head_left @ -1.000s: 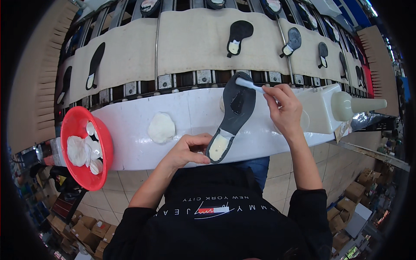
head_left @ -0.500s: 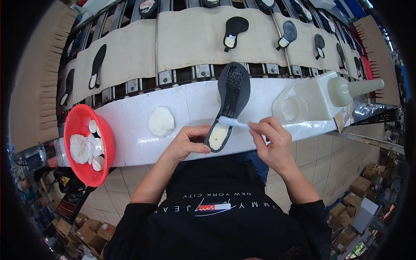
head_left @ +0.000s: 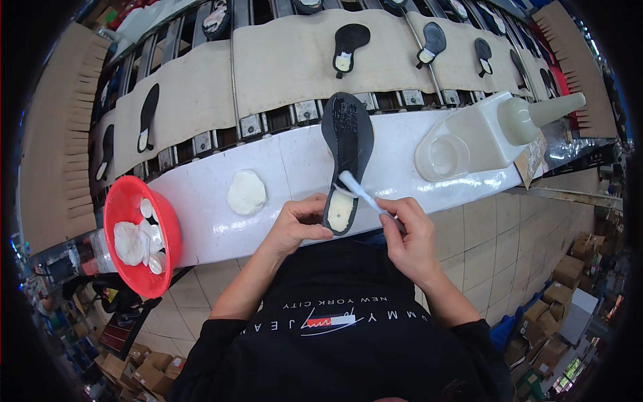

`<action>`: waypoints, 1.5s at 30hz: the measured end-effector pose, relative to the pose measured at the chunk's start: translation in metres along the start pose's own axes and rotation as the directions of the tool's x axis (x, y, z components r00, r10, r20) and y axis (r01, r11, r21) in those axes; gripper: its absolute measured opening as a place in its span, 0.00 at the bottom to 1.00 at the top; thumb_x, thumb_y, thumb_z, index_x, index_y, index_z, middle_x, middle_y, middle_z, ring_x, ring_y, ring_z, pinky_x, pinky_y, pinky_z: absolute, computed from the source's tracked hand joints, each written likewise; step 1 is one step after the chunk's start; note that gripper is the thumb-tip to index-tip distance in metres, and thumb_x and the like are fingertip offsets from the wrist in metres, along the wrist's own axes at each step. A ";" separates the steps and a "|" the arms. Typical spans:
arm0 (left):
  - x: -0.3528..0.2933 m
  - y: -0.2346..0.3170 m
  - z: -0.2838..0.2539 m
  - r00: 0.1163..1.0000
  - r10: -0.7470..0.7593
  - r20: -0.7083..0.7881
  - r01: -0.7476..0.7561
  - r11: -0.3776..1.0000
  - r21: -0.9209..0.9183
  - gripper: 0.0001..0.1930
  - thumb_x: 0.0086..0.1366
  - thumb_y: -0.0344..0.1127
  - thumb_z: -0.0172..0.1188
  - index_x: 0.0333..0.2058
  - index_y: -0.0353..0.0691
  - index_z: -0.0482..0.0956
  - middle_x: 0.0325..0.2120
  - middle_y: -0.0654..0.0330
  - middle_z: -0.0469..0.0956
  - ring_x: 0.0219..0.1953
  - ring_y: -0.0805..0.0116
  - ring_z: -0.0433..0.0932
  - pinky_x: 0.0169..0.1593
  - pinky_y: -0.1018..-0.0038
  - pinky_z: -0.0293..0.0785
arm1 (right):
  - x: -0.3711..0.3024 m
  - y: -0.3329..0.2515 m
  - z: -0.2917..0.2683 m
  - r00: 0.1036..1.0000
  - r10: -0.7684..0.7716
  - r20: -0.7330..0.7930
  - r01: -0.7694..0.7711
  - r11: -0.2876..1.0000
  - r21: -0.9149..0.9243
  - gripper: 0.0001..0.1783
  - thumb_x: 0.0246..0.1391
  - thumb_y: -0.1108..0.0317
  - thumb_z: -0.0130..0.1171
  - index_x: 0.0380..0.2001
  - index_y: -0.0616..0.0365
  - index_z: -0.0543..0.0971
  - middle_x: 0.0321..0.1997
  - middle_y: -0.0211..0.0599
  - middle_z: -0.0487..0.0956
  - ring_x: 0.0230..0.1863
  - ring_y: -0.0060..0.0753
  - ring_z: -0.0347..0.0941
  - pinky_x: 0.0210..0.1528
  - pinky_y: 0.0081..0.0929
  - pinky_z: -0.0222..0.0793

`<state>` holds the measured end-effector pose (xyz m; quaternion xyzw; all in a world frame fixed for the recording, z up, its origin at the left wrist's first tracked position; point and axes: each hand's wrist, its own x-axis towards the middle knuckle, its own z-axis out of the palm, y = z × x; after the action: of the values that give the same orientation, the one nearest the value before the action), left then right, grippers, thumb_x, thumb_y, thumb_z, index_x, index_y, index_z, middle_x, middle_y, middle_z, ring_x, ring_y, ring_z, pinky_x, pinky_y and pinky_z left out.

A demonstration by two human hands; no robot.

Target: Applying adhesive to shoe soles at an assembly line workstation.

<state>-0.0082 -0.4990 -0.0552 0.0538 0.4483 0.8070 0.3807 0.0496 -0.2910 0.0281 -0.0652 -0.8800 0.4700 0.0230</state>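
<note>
A black shoe sole (head_left: 347,151) stands toe away from me over the front of the white table, its cream heel patch nearest my body. My left hand (head_left: 299,224) pinches the sole's heel end at its left side, thumb in front and fingers partly hidden behind. A white toothbrush-like brush (head_left: 362,191) is gripped near its lower end by the fingers of my right hand (head_left: 407,238). The brush slants up to the left, its head over the sole just above the cream patch. Whether the bristles touch the sole is hard to see.
A round white wad (head_left: 246,192) lies on the white table (head_left: 201,231). At left, a red bowl (head_left: 175,234) holds white pieces; at right lies a translucent bottle (head_left: 479,134) with an attached cup. Behind runs a roller conveyor with a cream cloth belt (head_left: 281,67) carrying several soles.
The brush has swung from nearly level to a steeper slant, and my right hand sits slightly lower and closer in. The sole has turned a little more upright. The whole view has rotated slightly.
</note>
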 end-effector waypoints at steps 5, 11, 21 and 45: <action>-0.001 -0.004 0.006 0.999 -0.002 -0.035 0.002 1.000 0.007 0.23 0.40 0.21 0.67 0.41 0.34 0.78 0.34 0.64 0.73 0.37 0.75 0.72 0.42 0.79 0.66 | -0.003 0.018 -0.007 0.986 0.079 -0.147 -0.084 0.996 -0.028 0.11 0.47 0.80 0.53 0.37 0.61 0.76 0.28 0.40 0.73 0.27 0.33 0.71 0.28 0.24 0.66; 0.000 -0.006 0.009 0.998 -0.011 -0.063 0.010 1.000 -0.013 0.23 0.40 0.20 0.66 0.40 0.34 0.79 0.36 0.64 0.73 0.37 0.75 0.71 0.42 0.81 0.66 | 0.000 0.014 0.004 0.996 0.021 -0.083 -0.029 0.995 -0.096 0.11 0.47 0.79 0.53 0.36 0.60 0.76 0.27 0.40 0.72 0.24 0.33 0.71 0.26 0.25 0.66; -0.003 -0.006 0.007 0.997 -0.004 -0.076 0.001 0.999 -0.041 0.22 0.40 0.21 0.65 0.39 0.33 0.79 0.36 0.63 0.73 0.38 0.74 0.70 0.41 0.81 0.66 | -0.005 0.013 0.003 0.995 0.037 -0.088 -0.037 0.999 -0.002 0.11 0.48 0.79 0.53 0.37 0.60 0.76 0.28 0.38 0.72 0.24 0.30 0.70 0.24 0.22 0.66; -0.011 0.005 -0.001 0.995 0.006 -0.097 -0.014 0.996 -0.084 0.22 0.41 0.19 0.61 0.40 0.32 0.78 0.35 0.62 0.74 0.36 0.75 0.72 0.38 0.82 0.67 | 0.051 0.011 -0.015 0.990 -0.065 -0.127 0.046 0.988 -0.147 0.11 0.45 0.78 0.56 0.35 0.55 0.79 0.25 0.38 0.72 0.23 0.37 0.71 0.26 0.29 0.66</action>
<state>-0.0037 -0.5086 -0.0493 0.0007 0.4314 0.8287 0.3566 0.0019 -0.2662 0.0263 -0.0730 -0.9096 0.3993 0.0892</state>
